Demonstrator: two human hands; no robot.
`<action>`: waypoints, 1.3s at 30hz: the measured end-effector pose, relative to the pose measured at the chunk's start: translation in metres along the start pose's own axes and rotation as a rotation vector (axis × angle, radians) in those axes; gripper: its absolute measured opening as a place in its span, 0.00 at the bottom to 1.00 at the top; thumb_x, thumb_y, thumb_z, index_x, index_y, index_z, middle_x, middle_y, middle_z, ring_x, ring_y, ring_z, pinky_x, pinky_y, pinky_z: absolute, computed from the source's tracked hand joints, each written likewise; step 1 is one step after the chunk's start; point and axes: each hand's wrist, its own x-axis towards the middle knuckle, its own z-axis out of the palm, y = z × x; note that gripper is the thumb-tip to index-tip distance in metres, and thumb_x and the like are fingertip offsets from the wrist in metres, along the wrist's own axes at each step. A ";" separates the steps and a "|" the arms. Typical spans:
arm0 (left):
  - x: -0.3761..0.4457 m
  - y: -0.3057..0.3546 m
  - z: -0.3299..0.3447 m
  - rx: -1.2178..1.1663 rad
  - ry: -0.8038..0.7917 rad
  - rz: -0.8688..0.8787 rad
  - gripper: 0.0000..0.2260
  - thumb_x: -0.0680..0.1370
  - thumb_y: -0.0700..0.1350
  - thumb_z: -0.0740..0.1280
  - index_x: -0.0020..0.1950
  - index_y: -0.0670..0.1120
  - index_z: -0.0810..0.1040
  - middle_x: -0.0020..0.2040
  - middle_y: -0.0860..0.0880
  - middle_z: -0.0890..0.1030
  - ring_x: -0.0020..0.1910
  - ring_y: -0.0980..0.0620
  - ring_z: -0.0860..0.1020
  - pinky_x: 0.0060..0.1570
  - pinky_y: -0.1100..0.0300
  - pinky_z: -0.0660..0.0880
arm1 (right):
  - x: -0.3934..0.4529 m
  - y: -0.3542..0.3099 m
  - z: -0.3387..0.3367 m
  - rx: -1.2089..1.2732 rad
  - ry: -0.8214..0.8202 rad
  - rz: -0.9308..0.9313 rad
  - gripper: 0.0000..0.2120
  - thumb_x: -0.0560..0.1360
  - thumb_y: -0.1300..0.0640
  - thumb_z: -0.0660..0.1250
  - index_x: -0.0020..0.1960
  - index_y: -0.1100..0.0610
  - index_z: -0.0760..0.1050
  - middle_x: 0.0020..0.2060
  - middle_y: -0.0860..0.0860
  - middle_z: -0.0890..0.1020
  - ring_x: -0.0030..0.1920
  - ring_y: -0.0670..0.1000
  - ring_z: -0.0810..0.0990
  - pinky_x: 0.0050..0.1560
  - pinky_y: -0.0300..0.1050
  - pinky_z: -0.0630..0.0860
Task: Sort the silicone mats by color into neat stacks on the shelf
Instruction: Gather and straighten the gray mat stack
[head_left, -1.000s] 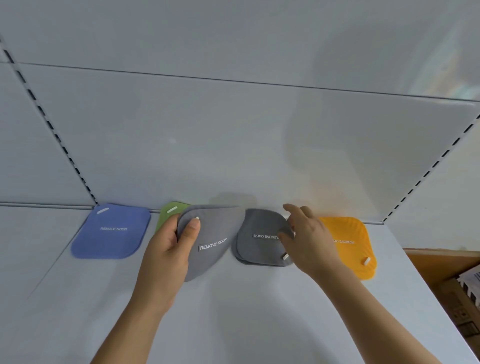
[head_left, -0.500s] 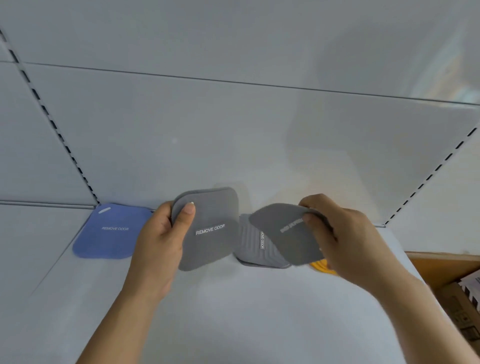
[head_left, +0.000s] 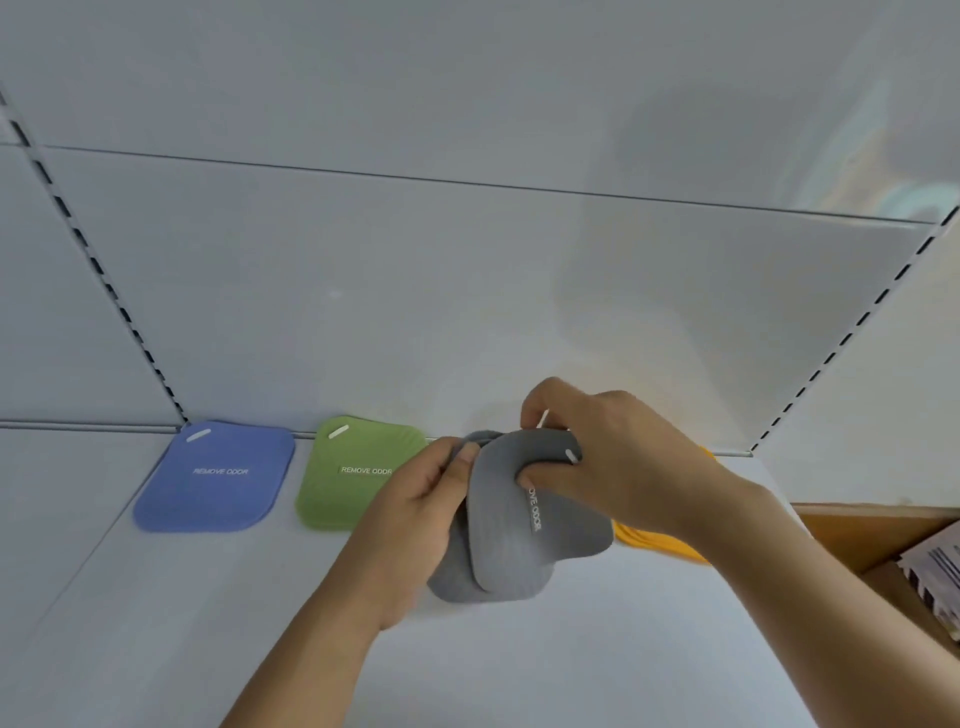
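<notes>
Both hands meet over grey mats (head_left: 519, 540) at the middle of the white shelf (head_left: 519, 665). My right hand (head_left: 613, 467) pinches the top grey mat near its hang slot, the mat tilted with its "REMOVE ODOR" label running downward. My left hand (head_left: 415, 519) grips the left edge of the grey mats underneath. A blue mat (head_left: 213, 480) lies flat at the left, and a green mat (head_left: 353, 467) lies beside it, its right part hidden by my left hand. An orange mat (head_left: 660, 543) shows partly behind my right forearm.
The shelf's white back panel (head_left: 467, 312) rises just behind the mats, with slotted uprights at both sides. To the right, below the shelf edge, sits a cardboard box (head_left: 893, 561) holding packaged goods.
My hands have come together: the grey mat in my right hand now lies over the grey mats held by my left. The green mat, hidden before, is uncovered.
</notes>
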 end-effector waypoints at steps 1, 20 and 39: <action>0.000 -0.001 0.001 -0.025 0.011 -0.018 0.13 0.85 0.53 0.63 0.55 0.49 0.85 0.58 0.39 0.84 0.57 0.45 0.81 0.69 0.36 0.71 | -0.002 0.002 0.005 0.048 0.036 0.044 0.17 0.73 0.45 0.75 0.55 0.42 0.69 0.42 0.42 0.84 0.41 0.45 0.79 0.40 0.43 0.75; 0.008 0.012 -0.017 -0.125 0.053 -0.082 0.14 0.84 0.52 0.66 0.55 0.42 0.82 0.59 0.33 0.81 0.53 0.46 0.77 0.58 0.46 0.71 | -0.031 0.009 -0.011 0.404 -0.175 -0.017 0.09 0.82 0.56 0.69 0.51 0.41 0.83 0.41 0.42 0.83 0.41 0.43 0.79 0.42 0.40 0.74; -0.011 -0.001 -0.002 -0.097 0.014 0.008 0.15 0.80 0.63 0.63 0.57 0.59 0.84 0.60 0.64 0.84 0.65 0.65 0.78 0.71 0.61 0.72 | -0.013 -0.016 0.051 0.605 0.301 0.164 0.07 0.72 0.55 0.79 0.43 0.47 0.82 0.38 0.41 0.85 0.41 0.43 0.83 0.41 0.34 0.75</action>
